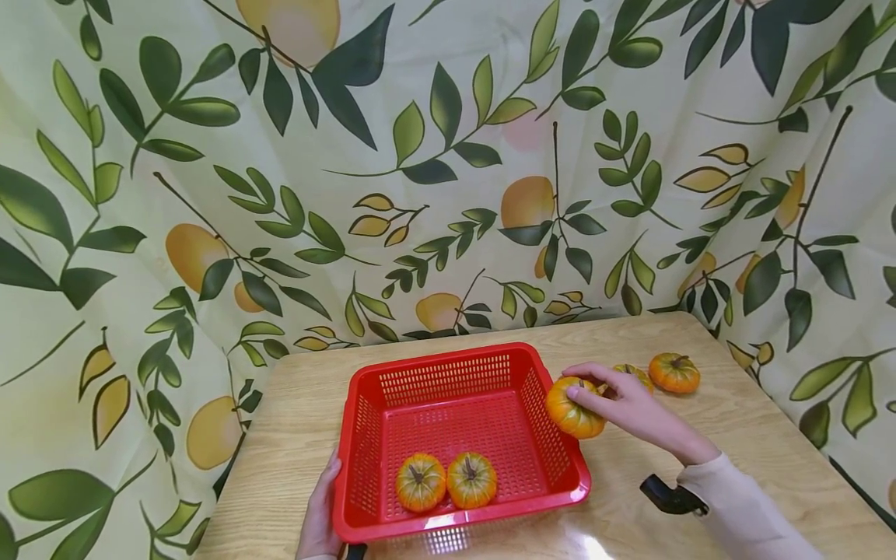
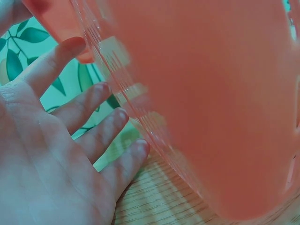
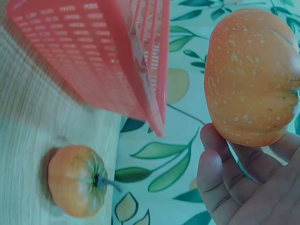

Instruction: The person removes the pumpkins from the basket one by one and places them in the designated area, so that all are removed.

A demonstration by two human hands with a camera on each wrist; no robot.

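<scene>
Left hand [image 1: 320, 509] at the left side of red basket [image 1: 455, 424], fingers spread, tips against the wall. Basket sits on wood table [image 1: 294, 420], long axis left-right. Contents, by near wall: left pumpkin [image 1: 421, 484] and right pumpkin [image 1: 472, 482], side by side, stems up. Right hand [image 1: 630, 408] pinches held pumpkin [image 1: 574, 412] off the table at basket's right rim; stem up, wide axis roughly level. Beyond, on table: half-hidden pumpkin [image 1: 638, 375] and far pumpkin [image 1: 674, 373], latter stem up. Leaf-print cloth [image 1: 420, 257] behind.
</scene>
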